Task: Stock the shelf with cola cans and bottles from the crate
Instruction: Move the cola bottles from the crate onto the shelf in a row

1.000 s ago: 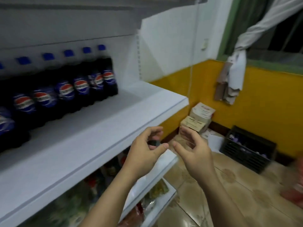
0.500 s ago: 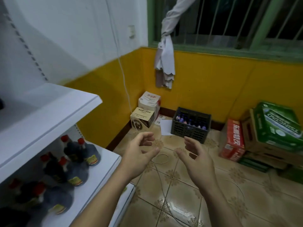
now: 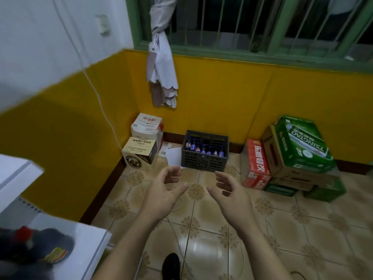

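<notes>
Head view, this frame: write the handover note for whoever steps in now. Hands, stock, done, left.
Left hand: open, empty.
Right hand: open, empty.
Both are held out toward the crate, which sits on the floor against the yellow wall, out of reach.
The cola bottles in it stand upright; no cans can be made out.
Done: not judgeable here; only a shelf corner shows.
Left: walk over, grab bottles, shelve.

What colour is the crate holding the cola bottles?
Dark grey, nearly black: the crate, seen in the head view.

Patterned tile floor point(image 3: 203, 243), dark crate point(image 3: 204, 161) of cola bottles point(image 3: 196, 147) against the yellow wall, cardboard boxes point(image 3: 141, 150) left, beer cartons point(image 3: 298, 150) right, white shelf point(image 3: 88, 237) with dark bottles point(image 3: 38, 247) lower left
</notes>
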Demonstrator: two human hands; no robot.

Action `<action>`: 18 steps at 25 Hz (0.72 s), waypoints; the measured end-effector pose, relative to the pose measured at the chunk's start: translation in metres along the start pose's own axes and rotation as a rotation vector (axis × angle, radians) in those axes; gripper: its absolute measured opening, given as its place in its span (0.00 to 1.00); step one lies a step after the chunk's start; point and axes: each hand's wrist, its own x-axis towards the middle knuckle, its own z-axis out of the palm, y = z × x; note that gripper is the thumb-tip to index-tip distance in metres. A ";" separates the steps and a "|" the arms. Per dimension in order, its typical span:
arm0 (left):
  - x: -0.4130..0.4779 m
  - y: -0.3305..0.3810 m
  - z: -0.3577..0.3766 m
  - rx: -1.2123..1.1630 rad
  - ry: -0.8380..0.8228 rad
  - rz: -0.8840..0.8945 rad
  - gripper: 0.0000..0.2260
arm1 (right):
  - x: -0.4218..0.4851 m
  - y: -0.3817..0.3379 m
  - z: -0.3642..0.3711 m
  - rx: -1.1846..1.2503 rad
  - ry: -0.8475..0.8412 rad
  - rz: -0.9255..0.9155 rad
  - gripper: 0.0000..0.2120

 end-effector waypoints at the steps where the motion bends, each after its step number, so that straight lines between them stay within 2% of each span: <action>1: 0.021 -0.002 -0.001 -0.021 -0.007 -0.012 0.17 | 0.019 -0.003 0.005 -0.011 0.000 0.012 0.21; 9: 0.178 -0.010 -0.001 -0.065 -0.067 -0.065 0.18 | 0.154 -0.002 0.037 0.047 0.052 0.153 0.19; 18: 0.292 -0.012 0.063 -0.056 -0.197 -0.171 0.18 | 0.246 0.027 -0.003 0.155 0.181 0.301 0.16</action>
